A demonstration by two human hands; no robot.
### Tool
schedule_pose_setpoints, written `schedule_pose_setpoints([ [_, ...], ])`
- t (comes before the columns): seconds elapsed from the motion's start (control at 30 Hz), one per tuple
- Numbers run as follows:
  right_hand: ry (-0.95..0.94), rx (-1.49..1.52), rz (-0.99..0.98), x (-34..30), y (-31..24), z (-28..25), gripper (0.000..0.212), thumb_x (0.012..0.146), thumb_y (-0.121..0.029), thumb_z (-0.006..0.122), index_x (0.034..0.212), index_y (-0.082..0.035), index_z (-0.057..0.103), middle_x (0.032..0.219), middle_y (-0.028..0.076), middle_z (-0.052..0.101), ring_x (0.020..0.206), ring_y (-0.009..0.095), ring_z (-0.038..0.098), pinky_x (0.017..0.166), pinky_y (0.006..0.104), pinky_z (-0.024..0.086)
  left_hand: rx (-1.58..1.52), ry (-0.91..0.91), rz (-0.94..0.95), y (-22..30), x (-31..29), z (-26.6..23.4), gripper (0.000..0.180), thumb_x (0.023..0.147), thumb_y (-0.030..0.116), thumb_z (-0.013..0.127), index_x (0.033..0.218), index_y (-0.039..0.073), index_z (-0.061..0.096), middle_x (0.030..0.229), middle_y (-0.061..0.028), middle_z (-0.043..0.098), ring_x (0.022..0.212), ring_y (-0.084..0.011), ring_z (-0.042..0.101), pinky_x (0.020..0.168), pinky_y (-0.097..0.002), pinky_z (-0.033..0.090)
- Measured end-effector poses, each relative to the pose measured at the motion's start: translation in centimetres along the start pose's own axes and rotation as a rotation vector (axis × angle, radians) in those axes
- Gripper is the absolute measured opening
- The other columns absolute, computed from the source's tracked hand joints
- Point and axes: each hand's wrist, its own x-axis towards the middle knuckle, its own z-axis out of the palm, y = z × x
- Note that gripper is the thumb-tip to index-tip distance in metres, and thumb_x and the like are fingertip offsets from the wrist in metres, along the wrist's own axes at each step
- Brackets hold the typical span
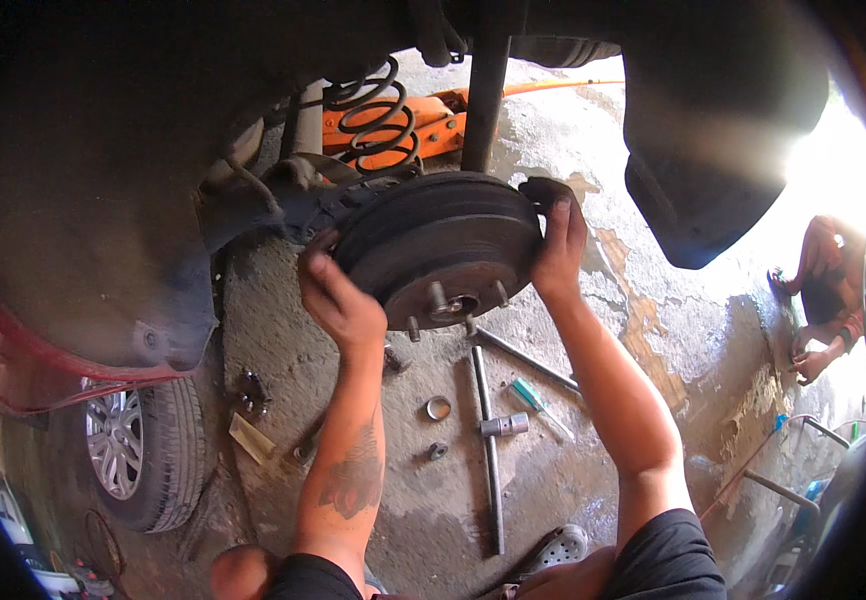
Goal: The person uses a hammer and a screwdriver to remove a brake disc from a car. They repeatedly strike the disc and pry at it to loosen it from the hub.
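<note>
A dark brake drum (441,238) with several wheel studs around its hub sits at the end of the axle under the car. My left hand (341,298) is closed on its left side, the thumb toward me and the fingertips partly behind it. On the opposite side my right hand (559,245) grips the rim, its fingers wrapped over the top right edge. Whether the drum is fully seated on the axle is hidden behind it. Below, on the concrete, lie a sliding-bar wrench (487,468) with a socket (505,425), and a green-handled screwdriver (531,396).
Behind the drum are a coil spring (415,128), a shock absorber (485,110) and an orange jack (445,135). A metal ring (438,408) and nut (438,451) lie below. At left rests a wheel (178,455); a dark flap (698,170) hangs right. Another person (823,290) is far right.
</note>
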Motion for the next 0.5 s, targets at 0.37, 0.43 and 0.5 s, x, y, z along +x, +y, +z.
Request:
schedule_pose_setpoints([
  [0.37,0.02,-0.376,0.098,-4.1,4.7,-3.3,0.036,0.104,-0.03,0.05,0.106,0.003,0.064,0.094,0.024,0.065,0.086,0.035,0.062,0.083,0.0416,0.049,-0.035,0.058,0.052,-1.7,-1.1,-0.2,0.059,0.109,0.036,0.04,0.119,-0.019,0.058,0.122,-0.0338,0.063,0.113,-0.0344,0.062,0.099,-0.0404,0.046],
  [0.43,-0.239,-0.543,0.263,-6.4,6.6,-6.1,0.031,0.101,-0.026,0.053,0.099,0.002,0.066,0.087,0.025,0.067,0.08,0.042,0.064,0.077,0.0453,0.051,-0.047,-0.017,-0.018,-1.1,-0.6,-0.6,0.055,0.109,0.034,0.04,0.119,-0.017,0.06,0.119,-0.0315,0.064,0.109,-0.0328,0.063,0.096,-0.0395,0.047],
  [0.5,-0.651,-0.839,0.518,-10.3,8.5,-8.1,0.032,0.093,-0.035,0.064,0.103,-0.006,0.069,0.094,0.025,0.07,0.093,0.044,0.068,0.085,0.0534,0.053,-0.095,-0.089,-0.013,-0.4,0.2,-1.0,0.051,0.108,0.032,0.043,0.116,-0.014,0.062,0.115,-0.0282,0.067,0.105,-0.0302,0.064,0.094,-0.0384,0.048],
])
